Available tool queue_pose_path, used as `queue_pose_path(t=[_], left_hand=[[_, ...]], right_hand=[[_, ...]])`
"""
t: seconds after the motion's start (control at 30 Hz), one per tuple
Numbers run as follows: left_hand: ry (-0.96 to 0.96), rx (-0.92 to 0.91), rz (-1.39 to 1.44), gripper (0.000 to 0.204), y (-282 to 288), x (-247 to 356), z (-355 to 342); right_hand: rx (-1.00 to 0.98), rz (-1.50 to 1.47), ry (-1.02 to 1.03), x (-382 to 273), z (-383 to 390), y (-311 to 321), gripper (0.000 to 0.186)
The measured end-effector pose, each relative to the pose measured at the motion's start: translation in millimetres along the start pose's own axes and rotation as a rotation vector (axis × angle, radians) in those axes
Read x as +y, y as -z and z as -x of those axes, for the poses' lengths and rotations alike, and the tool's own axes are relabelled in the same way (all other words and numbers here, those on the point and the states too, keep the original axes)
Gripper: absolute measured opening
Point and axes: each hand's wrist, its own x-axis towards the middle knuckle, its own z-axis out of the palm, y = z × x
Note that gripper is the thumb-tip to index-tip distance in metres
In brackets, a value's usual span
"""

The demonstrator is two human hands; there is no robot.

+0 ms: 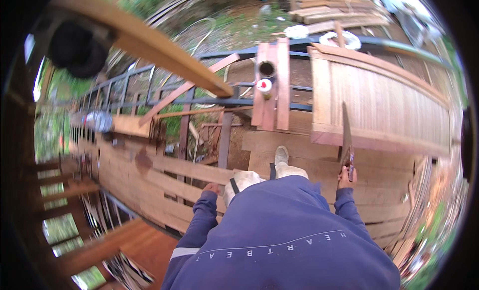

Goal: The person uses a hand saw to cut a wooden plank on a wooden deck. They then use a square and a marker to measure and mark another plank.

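The right hand (344, 178) grips the handsaw (347, 136), whose long axis runs to twelve o'clock, over the slatted panel (386, 103). The left hand (212, 188) is well apart at nine o'clock; I cannot tell whether it is closed.

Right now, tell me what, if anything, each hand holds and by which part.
The right hand grips a handsaw by its brown handle; nothing shows in the left hand.

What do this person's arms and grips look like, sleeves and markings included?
The long blue left sleeve has a pale band higher up; the matching right sleeve looks plain where visible. The left grip and right grip wear no gloves.
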Motion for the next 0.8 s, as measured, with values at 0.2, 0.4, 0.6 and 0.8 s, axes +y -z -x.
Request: queue_pose_path(t=[0.2,0.4,0.6,0.8], left_hand=[[-0.039,-0.083,-0.120,0.029,46.6,74.8,-73.7],[-0.338,-0.277,-0.409,0.024,52.7,221.0,-130.2],[-0.648,-0.541,-0.555,0.023,49.7,326.2,-194.2],[-0.701,-0.406,-1.417,0.030,66.5,313.2,-225.2]], right_hand=[[0.144,-0.035,-0.050,2.0,18.9,-26.0,0.011],[0.372,-0.122,0.031,8.6,60.1,-80.1,0.012],[0.613,-0.103,0.041,28.0,127.2,-161.7,0.015],[0.745,-0.334,-0.097,-5.6,261.6,-227.7,0.016]])
